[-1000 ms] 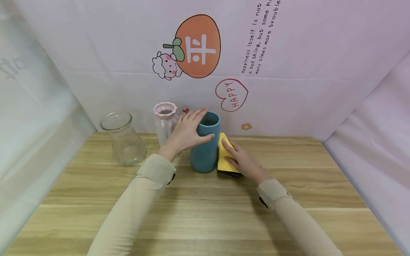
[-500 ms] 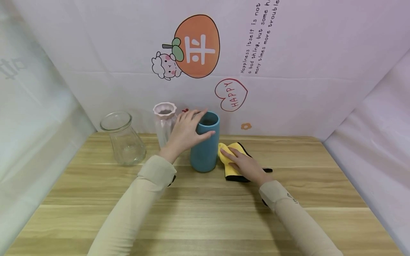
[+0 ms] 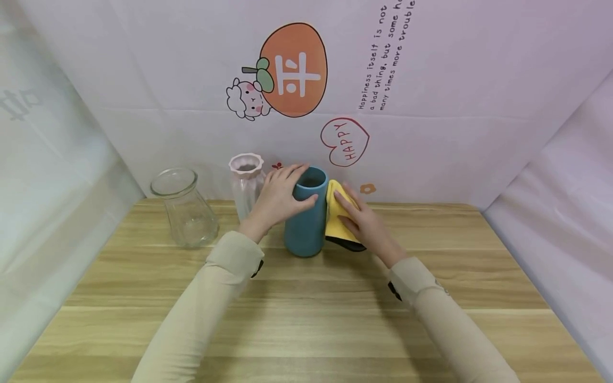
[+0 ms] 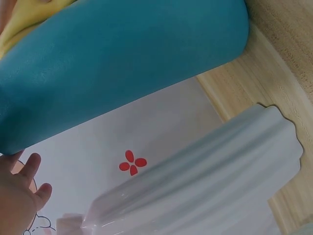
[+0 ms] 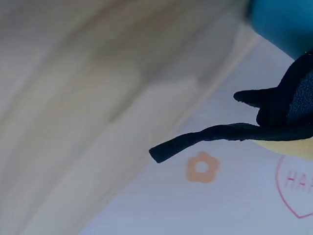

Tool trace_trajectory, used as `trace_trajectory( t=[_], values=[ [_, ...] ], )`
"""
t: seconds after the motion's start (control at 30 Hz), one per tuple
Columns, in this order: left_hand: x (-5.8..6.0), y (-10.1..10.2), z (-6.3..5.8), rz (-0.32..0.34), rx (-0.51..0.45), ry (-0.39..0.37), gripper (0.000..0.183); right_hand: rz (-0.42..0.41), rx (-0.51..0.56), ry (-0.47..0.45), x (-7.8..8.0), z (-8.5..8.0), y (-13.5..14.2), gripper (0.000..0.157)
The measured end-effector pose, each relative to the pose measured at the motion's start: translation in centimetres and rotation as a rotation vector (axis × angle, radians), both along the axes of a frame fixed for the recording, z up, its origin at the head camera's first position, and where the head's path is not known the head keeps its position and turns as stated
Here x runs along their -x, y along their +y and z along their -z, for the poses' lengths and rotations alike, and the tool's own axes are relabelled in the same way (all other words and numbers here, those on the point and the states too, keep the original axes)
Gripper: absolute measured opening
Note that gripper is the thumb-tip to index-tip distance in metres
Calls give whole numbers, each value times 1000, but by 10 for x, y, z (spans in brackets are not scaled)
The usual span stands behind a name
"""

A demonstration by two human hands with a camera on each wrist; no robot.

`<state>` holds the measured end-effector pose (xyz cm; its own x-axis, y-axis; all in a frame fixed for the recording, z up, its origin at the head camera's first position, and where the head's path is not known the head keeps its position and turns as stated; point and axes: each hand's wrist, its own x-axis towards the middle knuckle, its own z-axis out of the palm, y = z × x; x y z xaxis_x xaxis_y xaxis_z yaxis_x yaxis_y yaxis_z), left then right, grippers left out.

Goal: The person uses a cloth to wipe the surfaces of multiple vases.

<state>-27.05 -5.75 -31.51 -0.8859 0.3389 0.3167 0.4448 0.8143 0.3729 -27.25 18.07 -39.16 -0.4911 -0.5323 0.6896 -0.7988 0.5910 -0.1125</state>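
A tall blue vase (image 3: 305, 229) stands upright on the wooden table. My left hand (image 3: 275, 199) holds it near the rim, thumb across the front and fingers round the left side. On the vase's right side, my right hand (image 3: 371, 226) presses a folded yellow cloth (image 3: 337, 218) with black edging, held between thumb and fingers. From the left wrist, the vase's blue wall (image 4: 122, 54) fills the upper part of the picture. In the right wrist view the dark edging of the cloth (image 5: 230, 131) hangs loose, while the hand itself is out of sight.
Just left of the blue vase stands a pale pink vase (image 3: 245, 186) with a scalloped rim, partly behind my left hand. Farther left is a clear glass vase (image 3: 191, 223). A printed white backdrop (image 3: 431, 149) rises directly behind the table (image 3: 306, 330).
The right hand and cloth go down to the table beside the vase's base, then come back up along its right side. My left hand keeps its hold on the vase.
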Motion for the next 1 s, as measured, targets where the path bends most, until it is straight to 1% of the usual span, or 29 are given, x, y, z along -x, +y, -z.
trace_trajectory(
  t=[0.07,0.13,0.3,0.43,0.63,0.73,0.8,0.93,1.0],
  values=[
    [1,-1,1,7,1,-4,73,5,6,33,1,-7,-3,62],
    [2,-1,1,14,1,-8,72,9,4,60,1,-10,-5,64],
    [2,-2,2,25,-8,-17,72,23,-20,49,0,-11,-7,66],
    [2,-2,2,30,-15,-15,72,30,-53,24,-1,-3,-6,67],
    [3,-2,3,42,-25,-25,73,20,-106,1,-2,20,1,71],
    [3,-2,3,42,-21,-25,72,-7,-137,-49,-3,31,5,72],
    [3,-2,2,35,-11,-23,73,-15,-168,-101,-4,37,8,71],
    [1,-1,0,7,51,-15,76,8,-248,-241,-7,44,12,68],
    [-1,0,-1,-9,88,6,79,27,-280,-304,-8,45,13,66]
  ],
)
